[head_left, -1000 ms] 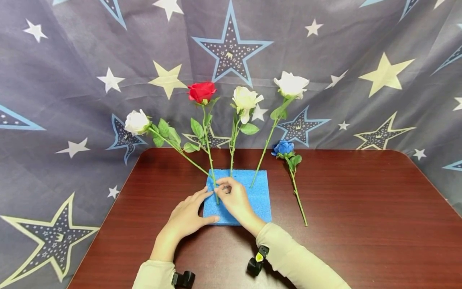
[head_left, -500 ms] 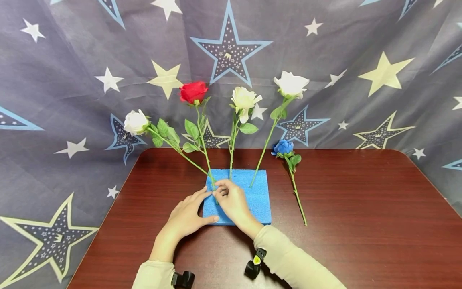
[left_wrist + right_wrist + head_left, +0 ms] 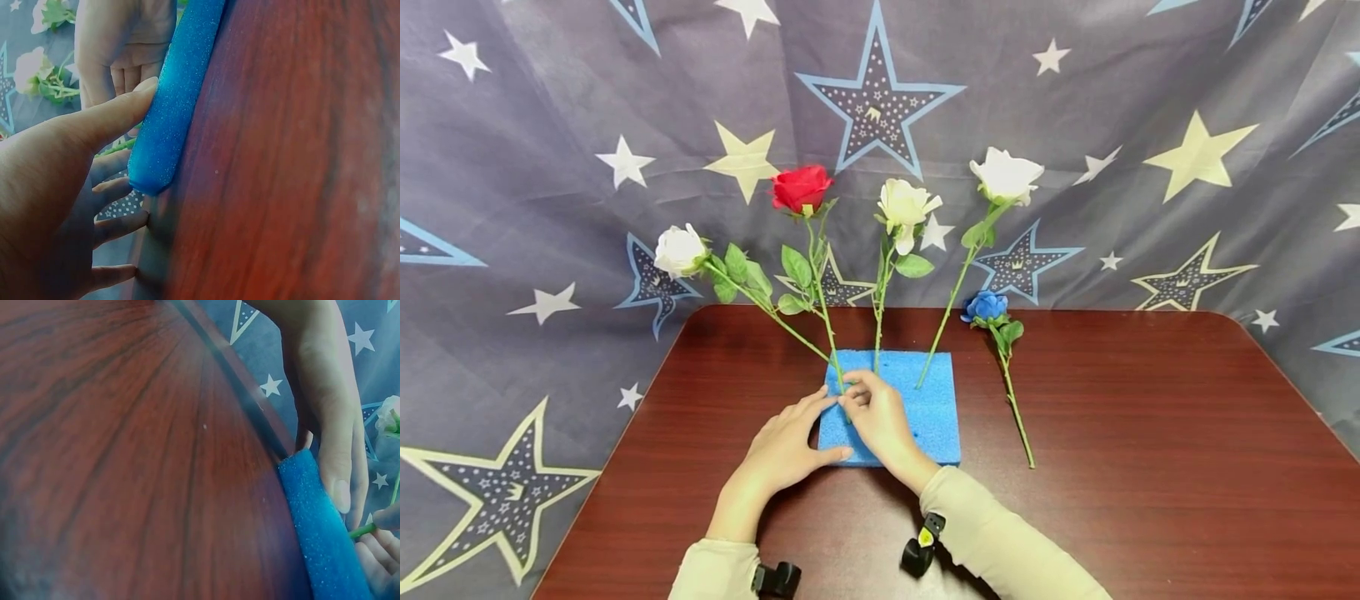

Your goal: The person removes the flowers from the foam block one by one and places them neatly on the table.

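Observation:
My right hand (image 3: pixel 878 414) pinches the lower stem of a red rose (image 3: pixel 802 189), low over the left part of a blue foam block (image 3: pixel 934 417). In the right wrist view, the green stem (image 3: pixel 362 531) runs between its fingers beside the foam. My left hand (image 3: pixel 784 446) rests along the block's left side, its fingers spread and fairly straight. Its thumb (image 3: pixel 125 112) lies on the foam's front edge in the left wrist view. Behind the hands, a white rose (image 3: pixel 680 251), a cream rose (image 3: pixel 907 204) and another white rose (image 3: pixel 1006 177) rise from the block.
A blue rose (image 3: pixel 986 307) lies on the reddish-brown table (image 3: pixel 1135 433), right of the block, its stem toward me. A grey curtain with stars (image 3: pixel 1075 100) hangs behind the table's far edge. Small dark holes mark the foam top.
The red rose's head has swung left, its stem leaning more that way. My right hand has moved slightly left and down on the stem. The left hand keeps its place on the foam.

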